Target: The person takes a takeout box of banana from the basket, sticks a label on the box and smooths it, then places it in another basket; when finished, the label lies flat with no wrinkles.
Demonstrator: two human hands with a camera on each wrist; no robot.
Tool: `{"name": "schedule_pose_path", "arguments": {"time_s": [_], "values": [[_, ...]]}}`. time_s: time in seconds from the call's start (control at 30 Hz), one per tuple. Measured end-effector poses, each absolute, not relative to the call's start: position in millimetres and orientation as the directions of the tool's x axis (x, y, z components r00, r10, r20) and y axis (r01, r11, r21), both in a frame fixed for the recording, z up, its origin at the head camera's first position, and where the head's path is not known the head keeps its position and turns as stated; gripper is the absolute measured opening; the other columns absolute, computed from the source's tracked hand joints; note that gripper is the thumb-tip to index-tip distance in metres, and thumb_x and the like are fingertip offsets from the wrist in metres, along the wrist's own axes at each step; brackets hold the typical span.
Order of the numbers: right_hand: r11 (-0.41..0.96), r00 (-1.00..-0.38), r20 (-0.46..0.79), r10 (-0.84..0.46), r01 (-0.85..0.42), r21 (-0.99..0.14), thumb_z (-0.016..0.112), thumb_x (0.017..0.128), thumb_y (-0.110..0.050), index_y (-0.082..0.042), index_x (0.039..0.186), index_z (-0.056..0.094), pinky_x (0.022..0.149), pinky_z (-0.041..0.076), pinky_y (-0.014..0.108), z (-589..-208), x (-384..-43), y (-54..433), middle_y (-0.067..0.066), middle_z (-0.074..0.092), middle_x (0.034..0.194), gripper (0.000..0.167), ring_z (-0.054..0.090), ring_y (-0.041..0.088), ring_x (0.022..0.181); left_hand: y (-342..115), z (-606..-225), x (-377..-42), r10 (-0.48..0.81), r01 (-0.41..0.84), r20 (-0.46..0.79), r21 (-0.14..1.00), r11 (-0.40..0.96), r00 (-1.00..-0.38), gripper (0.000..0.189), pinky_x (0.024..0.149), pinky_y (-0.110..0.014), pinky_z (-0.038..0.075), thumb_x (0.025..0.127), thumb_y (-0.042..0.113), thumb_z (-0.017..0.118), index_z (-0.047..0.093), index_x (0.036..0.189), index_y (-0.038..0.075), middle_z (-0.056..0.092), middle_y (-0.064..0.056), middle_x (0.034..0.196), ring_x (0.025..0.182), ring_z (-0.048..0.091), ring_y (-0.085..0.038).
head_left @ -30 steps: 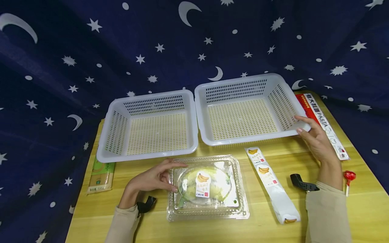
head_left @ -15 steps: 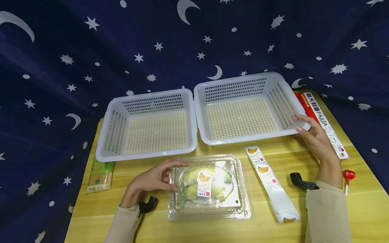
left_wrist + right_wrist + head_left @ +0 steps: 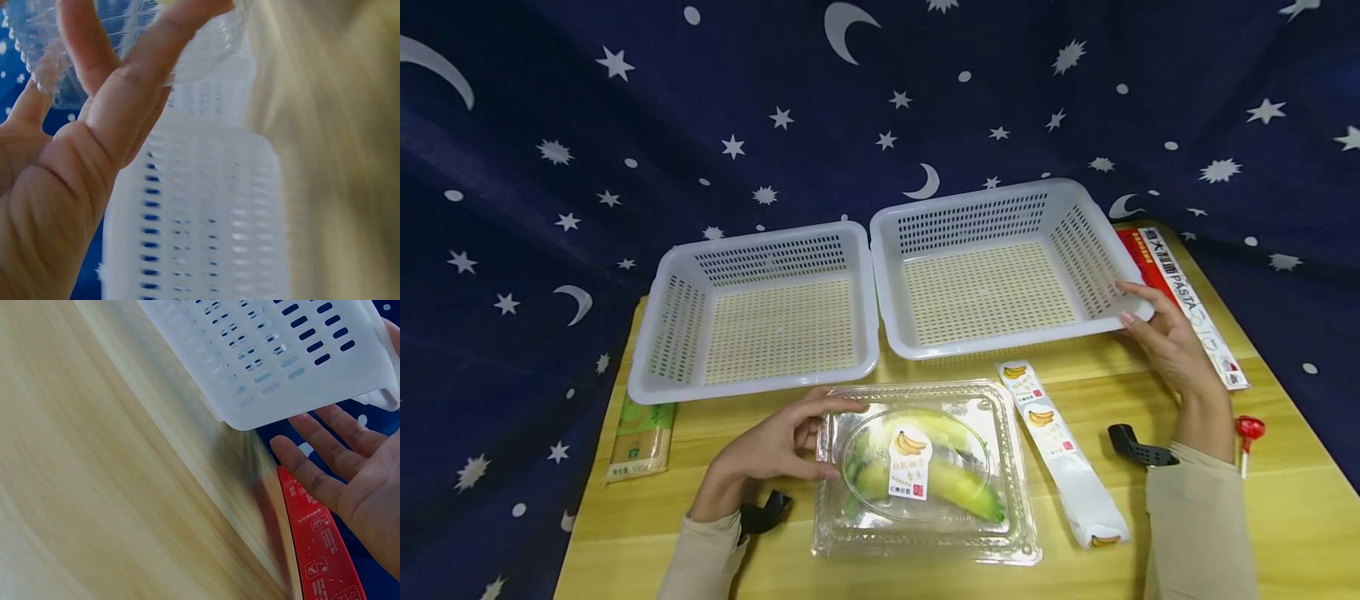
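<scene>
A clear plastic clamshell box with a banana inside and a banana label on its lid sits before me in the head view. My left hand grips its left edge, thumb at the front and fingers behind. The left wrist view shows the fingers against the ridged plastic, with the box looking raised at that side. At the front right corner of the right white basket, my right hand pinches the rim between thumb and fingers; in the right wrist view several other fingers spread below the rim.
The left white basket stands beside the right one. A strip of banana labels lies right of the box. Farther right are a red and white pasta box and a red lollipop. A noodle packet lies partly under the left basket.
The clamshell box has tilted and its right side swung toward me, while the banana inside slid to the lower right. The view shifted slightly; the right hand stays on the basket rim.
</scene>
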State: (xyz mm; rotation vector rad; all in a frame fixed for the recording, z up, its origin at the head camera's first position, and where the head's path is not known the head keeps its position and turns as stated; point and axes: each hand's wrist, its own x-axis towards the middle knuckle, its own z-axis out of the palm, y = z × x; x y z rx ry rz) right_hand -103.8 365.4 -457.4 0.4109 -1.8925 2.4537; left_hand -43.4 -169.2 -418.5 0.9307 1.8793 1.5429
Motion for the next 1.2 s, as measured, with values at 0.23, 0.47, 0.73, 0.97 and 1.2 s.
{"name": "schedule_pose_path", "arguments": {"time_s": [0.23,0.47,0.73,0.97,1.2], "values": [[-0.273,-0.963,0.22,-0.155,-0.172,-0.947,0.04,0.097,0.015,0.001,0.143,0.043,0.09,0.053,0.018,-457,-103,367,0.013,0.037,0.144,0.049,0.056,0.016,0.115,-164,-386,-41,0.781,0.231,0.074,0.969,0.092,-0.62,0.076,0.047,-0.021,0.046,0.078,0.006,0.082,0.046,0.145,0.01,0.036,-0.025,0.13,0.063,0.039,-0.008],[-0.227,-0.964,0.212,-0.162,-0.173,-0.958,0.04,0.097,0.013,0.001,0.145,0.04,0.091,0.053,0.017,-456,-104,372,0.012,0.035,0.146,0.049,0.055,0.014,0.118,-160,-360,-72,0.794,0.259,0.166,0.966,-0.012,-0.585,0.079,0.065,-0.021,0.057,0.075,-0.007,0.079,0.041,0.145,0.0,0.036,-0.016,0.143,0.104,0.046,-0.007],[-0.153,-0.972,0.185,-0.147,-0.163,-0.975,0.041,0.098,0.012,0.002,0.145,0.038,0.09,0.051,0.013,-459,-100,376,0.008,0.034,0.146,0.048,0.054,0.011,0.116,-143,-352,-134,0.82,0.125,0.101,0.991,-0.036,-0.564,0.078,0.041,-0.018,0.041,0.08,-0.009,0.073,0.033,0.146,-0.006,0.028,-0.022,0.153,0.043,0.035,-0.007],[-0.104,-0.98,0.151,-0.128,-0.138,-0.985,0.045,0.099,0.007,0.003,0.145,0.037,0.09,0.049,0.011,-460,-100,374,0.006,0.035,0.145,0.048,0.05,0.012,0.117,-122,-346,-183,0.763,0.185,0.007,0.972,0.148,-0.646,0.078,0.058,-0.026,0.053,0.082,0.01,0.079,0.04,0.149,0.012,0.038,-0.015,0.147,0.061,0.049,-0.012],[-0.149,-0.974,0.174,-0.148,-0.152,-0.977,0.043,0.098,0.01,0.001,0.145,0.039,0.09,0.051,0.013,-458,-102,371,0.007,0.036,0.143,0.048,0.053,0.011,0.115,-100,-350,-229,0.724,0.111,-0.031,0.983,0.148,-0.689,0.077,0.074,-0.036,0.058,0.083,0.007,0.077,0.04,0.15,0.023,0.038,-0.011,0.147,0.068,0.06,-0.02]]}}
